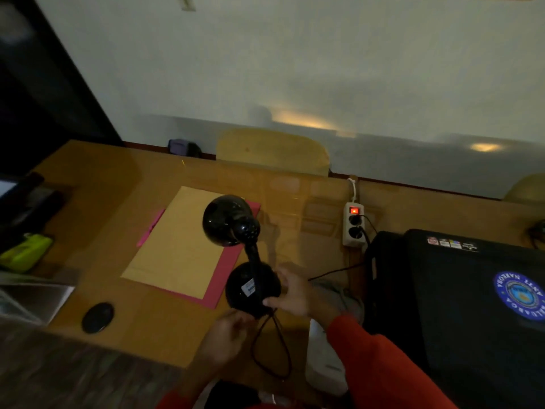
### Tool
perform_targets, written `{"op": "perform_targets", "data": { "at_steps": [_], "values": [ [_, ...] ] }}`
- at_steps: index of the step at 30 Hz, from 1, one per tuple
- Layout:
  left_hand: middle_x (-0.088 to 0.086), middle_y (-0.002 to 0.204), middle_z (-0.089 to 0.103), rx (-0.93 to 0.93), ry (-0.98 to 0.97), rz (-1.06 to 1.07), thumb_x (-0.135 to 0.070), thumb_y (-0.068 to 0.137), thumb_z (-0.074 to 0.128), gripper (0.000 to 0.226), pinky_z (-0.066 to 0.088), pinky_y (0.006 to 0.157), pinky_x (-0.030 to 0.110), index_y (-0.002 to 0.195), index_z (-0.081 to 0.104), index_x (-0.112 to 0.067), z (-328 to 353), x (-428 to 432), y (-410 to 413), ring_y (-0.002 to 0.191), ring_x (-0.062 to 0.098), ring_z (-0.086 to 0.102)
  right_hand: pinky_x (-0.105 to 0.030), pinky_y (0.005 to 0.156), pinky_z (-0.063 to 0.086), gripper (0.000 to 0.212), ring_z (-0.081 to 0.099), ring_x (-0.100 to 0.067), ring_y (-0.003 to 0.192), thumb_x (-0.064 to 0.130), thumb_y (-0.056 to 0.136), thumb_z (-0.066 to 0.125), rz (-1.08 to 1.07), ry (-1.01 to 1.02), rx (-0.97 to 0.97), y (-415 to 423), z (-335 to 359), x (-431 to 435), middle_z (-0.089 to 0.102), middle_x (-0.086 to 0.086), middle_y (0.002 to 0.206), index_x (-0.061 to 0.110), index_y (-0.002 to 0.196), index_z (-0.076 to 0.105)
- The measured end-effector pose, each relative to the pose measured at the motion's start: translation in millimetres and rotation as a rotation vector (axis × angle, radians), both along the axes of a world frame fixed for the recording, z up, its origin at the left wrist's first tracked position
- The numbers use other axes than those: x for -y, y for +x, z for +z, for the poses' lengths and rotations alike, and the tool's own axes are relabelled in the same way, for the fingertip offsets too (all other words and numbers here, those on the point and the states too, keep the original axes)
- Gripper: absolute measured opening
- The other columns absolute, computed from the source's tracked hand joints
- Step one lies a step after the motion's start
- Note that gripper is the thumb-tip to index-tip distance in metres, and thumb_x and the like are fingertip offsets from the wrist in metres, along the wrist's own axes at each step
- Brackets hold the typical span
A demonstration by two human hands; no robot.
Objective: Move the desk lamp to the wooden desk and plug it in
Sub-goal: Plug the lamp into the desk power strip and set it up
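Note:
The black desk lamp (250, 286) stands on the wooden desk (97, 231), its round base by the corner of a pink folder and its dome shade (227, 219) leaning toward the wall. My right hand (290, 290) grips the right side of the base. My left hand (227, 335) is just below the base, fingers curled at the lamp's black cord (272, 349), which loops down over the desk's front edge. A white power strip (354, 224) with a lit red switch lies to the right, with black plugs in it.
A tan envelope (180, 246) lies on the pink folder (233, 270). A black mouse (97, 317) sits front left, a lime-green object (25, 252) at far left. A black bag (472, 305) with a round blue emblem fills the right. A chair back (272, 150) stands behind the desk.

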State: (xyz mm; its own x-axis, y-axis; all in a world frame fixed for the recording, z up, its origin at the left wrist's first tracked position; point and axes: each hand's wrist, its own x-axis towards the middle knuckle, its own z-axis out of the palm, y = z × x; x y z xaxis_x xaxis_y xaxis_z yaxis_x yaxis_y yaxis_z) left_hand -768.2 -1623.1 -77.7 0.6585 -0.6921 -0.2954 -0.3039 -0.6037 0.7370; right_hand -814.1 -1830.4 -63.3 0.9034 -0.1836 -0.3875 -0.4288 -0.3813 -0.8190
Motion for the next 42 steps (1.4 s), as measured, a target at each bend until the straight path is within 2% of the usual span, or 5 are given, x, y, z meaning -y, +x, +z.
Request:
{"op": "perform_targets", "data": {
  "at_steps": [10,24,32,36,42],
  "values": [
    [0.012,0.161,0.006,0.13,0.255,-0.126,-0.013,0.091,0.052,0.07,0.025,0.118,0.043,0.149,0.014,-0.016,-30,10,55,0.145,0.033,0.02,-0.029,0.089,0.051,0.033,0.061,-0.018,0.103,0.02,0.087,0.064,-0.256,-0.079,0.161,-5,-18,-61,0.065,-0.011,0.115,0.006,0.115,0.055],
    [0.015,0.16,0.003,0.296,0.235,-0.473,-0.022,0.094,0.04,0.059,0.023,0.119,0.036,0.149,0.018,-0.017,-56,-44,14,0.148,0.028,0.009,-0.04,0.106,0.041,0.052,0.047,-0.028,0.128,0.016,0.092,0.057,-0.366,-0.226,0.063,-71,-14,-101,0.049,-0.017,0.139,0.001,0.138,0.039],
    [0.013,0.16,0.007,0.236,0.176,-0.48,-0.018,0.095,0.042,0.055,0.031,0.115,0.04,0.147,0.023,-0.018,-51,-55,-10,0.145,0.031,0.019,-0.041,0.088,0.053,0.045,0.063,-0.028,0.107,0.012,0.087,0.063,-0.338,-0.215,-0.012,-100,10,-110,0.066,-0.014,0.113,0.007,0.128,0.045],
    [0.01,0.16,0.01,0.34,0.218,-0.496,-0.02,0.093,0.042,0.058,0.027,0.117,0.043,0.147,0.02,-0.021,-46,-49,-6,0.145,0.032,0.016,-0.008,0.069,0.05,0.075,0.06,0.006,0.095,0.035,0.071,0.079,-0.51,-0.1,0.192,-87,68,-102,0.056,0.02,0.106,0.026,0.133,0.037],
    [0.006,0.162,-0.004,0.375,0.274,-0.57,-0.03,0.097,0.039,0.063,0.026,0.118,0.042,0.15,0.006,-0.021,-42,-43,-7,0.149,0.029,-0.001,-0.023,0.08,0.055,0.073,0.059,-0.007,0.106,0.047,0.072,0.073,-0.5,-0.252,0.429,-57,133,-104,0.053,0.011,0.122,0.036,0.135,0.039]
  ]
}}
